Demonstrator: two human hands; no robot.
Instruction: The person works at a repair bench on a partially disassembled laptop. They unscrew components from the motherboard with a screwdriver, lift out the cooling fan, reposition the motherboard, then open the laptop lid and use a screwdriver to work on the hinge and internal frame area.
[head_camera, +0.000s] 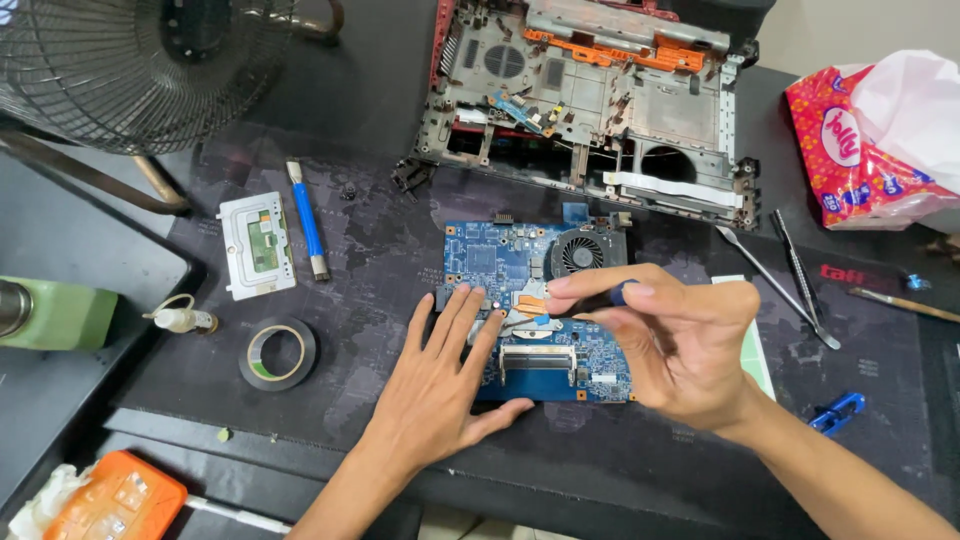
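Note:
A blue laptop circuit board (497, 258) with a black round fan (585, 251) lies on the dark mat. My left hand (447, 385) rests flat on its lower left part, fingers spread, fingertips near the copper heat pipe (528, 301). My right hand (672, 337) hovers over the board's right side and pinches a small blue-handled screwdriver (620, 293) between thumb and fingers, its tip pointing down toward the middle of the board.
A stripped laptop chassis (590, 100) lies behind the board. On the left are a touchpad part (256, 245), a blue-handled tool (306, 220), a tape roll (277, 353) and a fan grille (130, 60). Metal picks (790, 275), a blue clip (838, 412) and a tissue pack (870, 140) sit right.

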